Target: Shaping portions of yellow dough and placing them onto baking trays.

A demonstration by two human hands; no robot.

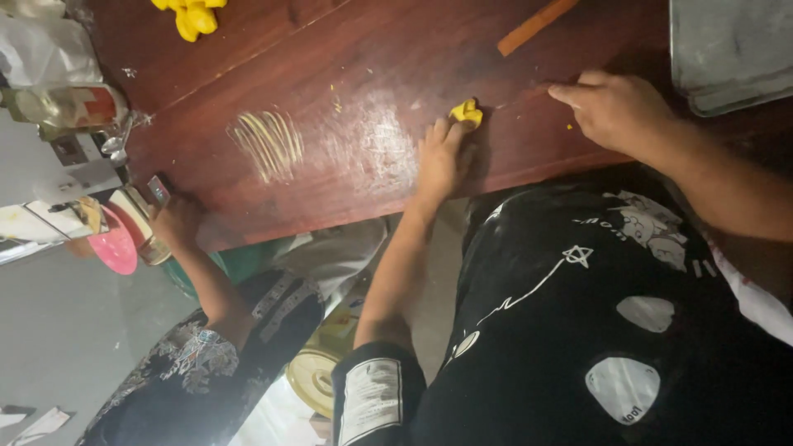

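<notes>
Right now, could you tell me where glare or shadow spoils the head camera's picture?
Head view: glare whitens the wooden table left of the left hand pressing the yellow dough piece; the right hand is evenly lit; the lower frame falls into shadow.

A dough piece [466, 111] lies mid-frame on the wooden table [347, 74], left hand [443, 155] below it, metal tray [727, 49] upper right.

On the dark wooden table [347, 74], the left hand [443, 157] presses a small yellow dough piece [467, 111]. The right hand [615, 107] rests just right of it, fingers curled. A metal tray [727, 49] lies beyond.
</notes>
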